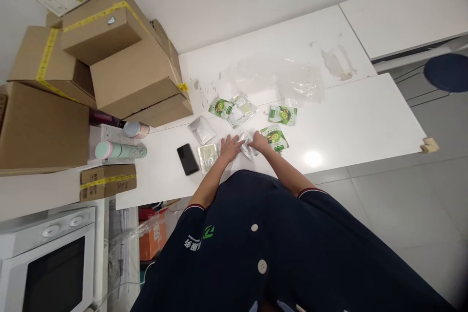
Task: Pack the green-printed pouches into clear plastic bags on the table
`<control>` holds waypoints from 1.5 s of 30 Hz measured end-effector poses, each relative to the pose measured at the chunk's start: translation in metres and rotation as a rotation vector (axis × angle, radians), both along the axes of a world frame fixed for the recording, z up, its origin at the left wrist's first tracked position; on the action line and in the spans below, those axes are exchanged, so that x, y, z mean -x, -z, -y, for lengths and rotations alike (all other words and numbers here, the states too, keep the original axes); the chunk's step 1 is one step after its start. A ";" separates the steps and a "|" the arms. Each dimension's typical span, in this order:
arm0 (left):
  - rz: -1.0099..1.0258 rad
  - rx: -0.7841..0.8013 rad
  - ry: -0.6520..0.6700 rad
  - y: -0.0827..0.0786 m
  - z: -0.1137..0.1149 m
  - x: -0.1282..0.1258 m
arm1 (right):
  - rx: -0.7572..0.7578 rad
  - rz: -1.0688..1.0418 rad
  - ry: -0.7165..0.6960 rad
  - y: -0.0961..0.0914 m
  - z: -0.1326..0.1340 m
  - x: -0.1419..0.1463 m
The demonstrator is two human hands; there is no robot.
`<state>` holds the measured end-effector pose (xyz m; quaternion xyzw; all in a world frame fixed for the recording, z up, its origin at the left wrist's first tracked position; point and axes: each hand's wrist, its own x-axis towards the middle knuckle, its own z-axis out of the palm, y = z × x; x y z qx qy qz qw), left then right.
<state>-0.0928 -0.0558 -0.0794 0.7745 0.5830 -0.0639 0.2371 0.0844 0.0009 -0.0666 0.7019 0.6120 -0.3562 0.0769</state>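
A crumpled silver pouch lies on the white table between my two hands. My left hand rests with spread fingers against its left side. My right hand has its fingers closed at the pouch's right side, pinching its edge. Just beyond the right hand is a green fruit-print pouch, with a spouted green pouch above it. Farther back, another green pouch overlaps a clear-and-green packet. Left of my left hand are a flat pale-green packet and a second silver pouch.
A black phone lies on the table's left part. Cardboard boxes are stacked at the left, near a mint bottle and a jar. Clear plastic bags lie at the back. A microwave stands lower left.
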 end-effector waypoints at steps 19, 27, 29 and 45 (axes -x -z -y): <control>0.730 -0.141 -0.318 -0.050 -0.005 0.015 | 0.290 -1.287 0.178 -0.030 0.050 -0.022; 1.147 0.108 -0.758 -0.078 0.001 0.030 | 0.222 -1.264 0.101 -0.054 0.043 -0.035; 1.342 0.329 -0.882 -0.079 0.008 0.024 | 0.184 -1.280 0.149 -0.052 0.047 -0.030; 1.178 -0.020 -0.821 -0.104 0.027 0.010 | -0.282 -1.008 0.057 -0.090 0.048 -0.005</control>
